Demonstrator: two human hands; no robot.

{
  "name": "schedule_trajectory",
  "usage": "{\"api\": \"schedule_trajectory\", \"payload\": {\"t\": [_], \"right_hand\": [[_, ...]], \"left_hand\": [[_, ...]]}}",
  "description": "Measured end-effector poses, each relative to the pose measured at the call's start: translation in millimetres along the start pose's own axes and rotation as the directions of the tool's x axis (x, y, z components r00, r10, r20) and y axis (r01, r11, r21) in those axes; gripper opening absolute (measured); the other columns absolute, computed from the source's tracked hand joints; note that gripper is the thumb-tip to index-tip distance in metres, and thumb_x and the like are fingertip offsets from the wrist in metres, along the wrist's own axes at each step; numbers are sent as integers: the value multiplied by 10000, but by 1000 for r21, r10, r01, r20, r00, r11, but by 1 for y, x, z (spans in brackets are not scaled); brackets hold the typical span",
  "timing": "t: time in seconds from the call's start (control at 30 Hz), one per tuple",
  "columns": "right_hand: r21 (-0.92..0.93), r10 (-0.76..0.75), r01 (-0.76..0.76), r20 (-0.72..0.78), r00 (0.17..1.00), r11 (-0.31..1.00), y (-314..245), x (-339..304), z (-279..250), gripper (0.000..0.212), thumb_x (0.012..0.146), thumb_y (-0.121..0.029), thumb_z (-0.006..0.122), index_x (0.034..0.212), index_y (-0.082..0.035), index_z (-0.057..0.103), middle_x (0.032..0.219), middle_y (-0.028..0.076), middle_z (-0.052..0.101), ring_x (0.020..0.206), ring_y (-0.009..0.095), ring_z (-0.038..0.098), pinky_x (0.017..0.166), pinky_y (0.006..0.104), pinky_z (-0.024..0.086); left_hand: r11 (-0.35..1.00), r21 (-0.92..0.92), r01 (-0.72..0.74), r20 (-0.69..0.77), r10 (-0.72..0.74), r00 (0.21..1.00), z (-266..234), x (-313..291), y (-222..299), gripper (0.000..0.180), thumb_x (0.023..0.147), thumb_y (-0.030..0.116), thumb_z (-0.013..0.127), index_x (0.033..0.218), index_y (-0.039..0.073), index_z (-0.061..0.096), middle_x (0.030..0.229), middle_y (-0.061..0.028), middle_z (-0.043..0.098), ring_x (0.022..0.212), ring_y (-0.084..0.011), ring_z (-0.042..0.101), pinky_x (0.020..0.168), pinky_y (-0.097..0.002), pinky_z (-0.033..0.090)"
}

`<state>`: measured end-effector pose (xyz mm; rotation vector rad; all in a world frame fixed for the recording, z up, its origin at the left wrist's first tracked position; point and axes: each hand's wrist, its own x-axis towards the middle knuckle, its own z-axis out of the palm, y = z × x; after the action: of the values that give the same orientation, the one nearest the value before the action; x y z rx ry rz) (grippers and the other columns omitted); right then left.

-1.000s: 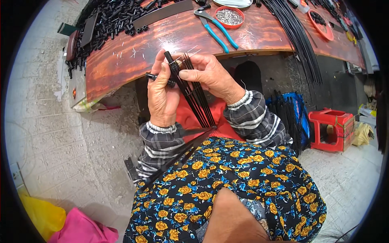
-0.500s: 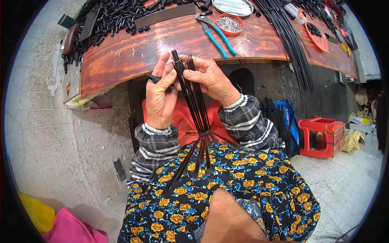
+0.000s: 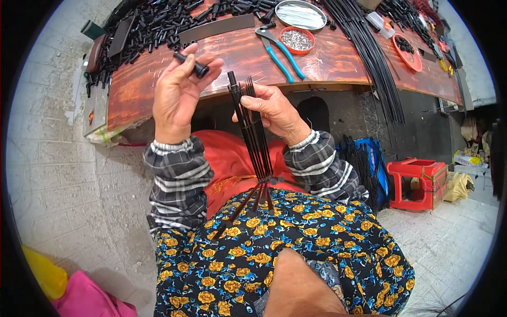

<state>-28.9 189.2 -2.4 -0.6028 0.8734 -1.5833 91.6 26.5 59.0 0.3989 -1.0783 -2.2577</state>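
My left hand (image 3: 177, 92) is raised near the bench edge and pinches a small black cylindrical cap (image 3: 193, 63) between thumb and fingers. My right hand (image 3: 272, 111) grips a bundle of thin black metal ribs (image 3: 253, 137), held upright over my lap. The ribs fan out at their lower ends over my floral clothing. A black tip sticks up from the top of the bundle, a little apart from the cap.
The reddish wooden bench (image 3: 232, 50) carries a heap of black caps (image 3: 153, 26), blue-handled pliers (image 3: 280, 55), a red dish of small metal parts (image 3: 297, 39), a metal plate (image 3: 301, 15) and long black rods (image 3: 369, 58). A red stool (image 3: 417, 182) stands at right.
My left hand has let go of the rib bundle and lifted up and left with the black cap. The right hand alone now holds the ribs.
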Motion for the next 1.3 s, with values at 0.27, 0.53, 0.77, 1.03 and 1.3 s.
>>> {"api": "schedule_trajectory", "payload": {"t": [0.27,0.53,0.77,1.03,1.3], "right_hand": [[-31,-26,27,34,999,999,-2,-2,1,294,913,-207,590,1165,-58,570,809,77,686,593,39,614,402,123,335],[-86,-22,24,21,1000,996,-4,-3,1,317,907,-218,598,1183,-64,574,791,69,690,547,8,577,396,123,304],[-186,-37,33,-19,999,982,-8,-3,6,309,897,-228,614,1162,-70,588,788,65,692,558,17,588,397,123,300],[-199,-43,33,-50,998,980,-8,-3,9,288,892,-244,624,1114,-62,603,784,70,693,523,3,555,380,126,286],[-228,-31,15,-69,997,974,-5,-1,7,251,896,-228,615,1084,-62,605,774,84,692,496,-2,539,367,130,274]], "left_hand": [[994,54,100,95,-104,990,17,11,-15,273,909,88,554,1150,-39,529,978,-175,644,950,-327,647,884,-423,514],[983,113,144,152,-160,975,17,9,-17,322,909,117,564,1193,-29,519,939,-93,627,904,-281,657,828,-391,533],[974,159,163,49,-173,984,17,2,-23,283,870,165,641,1106,15,600,884,-18,614,753,-156,631,708,-303,524],[907,416,67,31,-88,996,1,9,-21,252,851,94,650,1079,-13,637,879,-40,659,771,-129,631,717,-263,510],[936,349,48,57,-73,996,3,7,-17,178,851,48,604,1013,-21,631,894,-66,652,780,-160,637,750,-303,524]]}}
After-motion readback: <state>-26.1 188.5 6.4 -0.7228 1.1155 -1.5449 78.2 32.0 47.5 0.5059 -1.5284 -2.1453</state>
